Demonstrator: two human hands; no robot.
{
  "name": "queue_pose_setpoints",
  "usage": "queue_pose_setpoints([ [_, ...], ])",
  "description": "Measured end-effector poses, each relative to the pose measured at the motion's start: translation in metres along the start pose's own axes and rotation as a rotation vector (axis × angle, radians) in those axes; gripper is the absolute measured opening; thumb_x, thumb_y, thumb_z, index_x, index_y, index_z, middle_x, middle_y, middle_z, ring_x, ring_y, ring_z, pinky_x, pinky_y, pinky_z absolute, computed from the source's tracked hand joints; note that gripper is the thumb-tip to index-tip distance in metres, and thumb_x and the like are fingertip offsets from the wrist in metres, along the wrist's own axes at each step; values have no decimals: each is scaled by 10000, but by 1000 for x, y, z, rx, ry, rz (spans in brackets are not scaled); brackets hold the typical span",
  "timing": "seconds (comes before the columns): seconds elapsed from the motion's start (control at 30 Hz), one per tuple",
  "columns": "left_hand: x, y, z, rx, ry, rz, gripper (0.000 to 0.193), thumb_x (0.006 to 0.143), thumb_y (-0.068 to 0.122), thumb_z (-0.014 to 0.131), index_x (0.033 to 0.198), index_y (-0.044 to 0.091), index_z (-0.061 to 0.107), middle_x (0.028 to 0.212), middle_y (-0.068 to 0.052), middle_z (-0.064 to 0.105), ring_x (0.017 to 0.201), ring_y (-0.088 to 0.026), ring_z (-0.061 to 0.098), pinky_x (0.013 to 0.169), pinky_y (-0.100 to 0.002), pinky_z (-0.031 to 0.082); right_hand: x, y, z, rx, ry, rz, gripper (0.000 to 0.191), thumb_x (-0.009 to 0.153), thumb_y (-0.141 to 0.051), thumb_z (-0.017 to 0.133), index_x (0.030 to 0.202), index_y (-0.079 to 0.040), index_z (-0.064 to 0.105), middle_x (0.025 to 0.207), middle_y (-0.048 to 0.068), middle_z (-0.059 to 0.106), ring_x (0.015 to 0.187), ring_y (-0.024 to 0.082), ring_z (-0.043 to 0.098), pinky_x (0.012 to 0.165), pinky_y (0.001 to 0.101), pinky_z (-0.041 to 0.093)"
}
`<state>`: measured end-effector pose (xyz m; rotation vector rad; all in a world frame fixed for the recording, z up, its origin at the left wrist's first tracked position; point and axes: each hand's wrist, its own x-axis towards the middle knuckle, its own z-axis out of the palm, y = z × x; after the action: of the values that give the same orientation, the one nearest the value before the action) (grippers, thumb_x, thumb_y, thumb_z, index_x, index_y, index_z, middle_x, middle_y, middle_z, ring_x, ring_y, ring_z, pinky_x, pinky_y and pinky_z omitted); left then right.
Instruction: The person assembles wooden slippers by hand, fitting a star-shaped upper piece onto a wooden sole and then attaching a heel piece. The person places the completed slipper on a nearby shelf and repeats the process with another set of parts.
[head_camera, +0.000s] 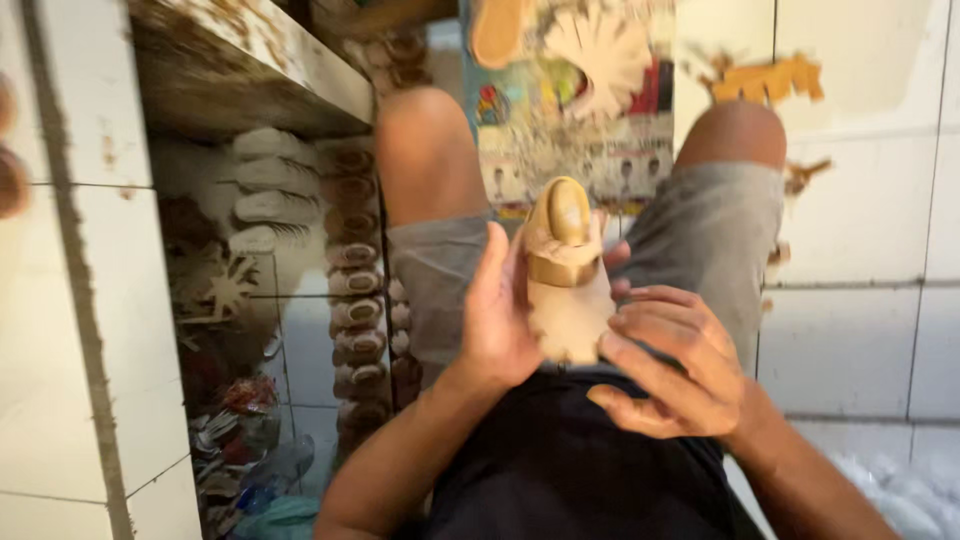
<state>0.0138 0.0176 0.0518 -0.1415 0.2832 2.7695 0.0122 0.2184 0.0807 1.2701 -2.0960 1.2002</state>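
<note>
Holding a tan shoe (565, 270) over my lap, I have my left hand (500, 315) wrapped round its side while my right hand (665, 365) hangs half-curled just beside the heel, holding nothing. It looks light and fairly stiff (sole pale, maybe dusty), so gripping the sides near the middle seems safest.

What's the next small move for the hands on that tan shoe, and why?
Probably press the right hand onto the shoe's pale sole. The left hand already cradles the shoe sole-up over the lap, and the right hand's fingertips only just meet its lower edge, so the hold looks one-sided. A firmer second grip would likely steady it.
</note>
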Motion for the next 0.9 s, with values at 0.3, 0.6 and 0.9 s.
queue_pose_setpoints([
  [0.3, 24, 11, -14, 146, 87, -10, 640, 1122, 517, 366, 1559, 54, 432, 1545, -146, 511, 1409, -335, 516, 1128, -546, 479, -47, -6, 38, 236, 102, 743, 364, 870, -24, 754, 1217, 36, 662, 1055, 131, 695, 958, 219, 683, 871, 325, 540],
  [0.6, 24, 6, -25, 75, 142, -20, 644, 1123, 504, 344, 1528, 13, 440, 1476, -181, 558, 1357, -356, 544, 1097, -551, 496, -78, 3, 60, 1024, -61, 1127, 402, 1050, -323, 566, 1169, 44, 680, 930, 122, 746, 837, 207, 709, 810, 343, 590],
  [0.9, -4, -14, -4, 1398, 2, 611, 920, 861, 45, 901, 1590, 21, 340, 1555, -148, 395, 1425, -295, 524, 1170, -407, 519, -32, 46, 62, 1537, 574, 1560, 464, 1032, -361, 468, 1360, -55, 587, 1245, 89, 704, 1114, 216, 670, 920, 360, 538],
])
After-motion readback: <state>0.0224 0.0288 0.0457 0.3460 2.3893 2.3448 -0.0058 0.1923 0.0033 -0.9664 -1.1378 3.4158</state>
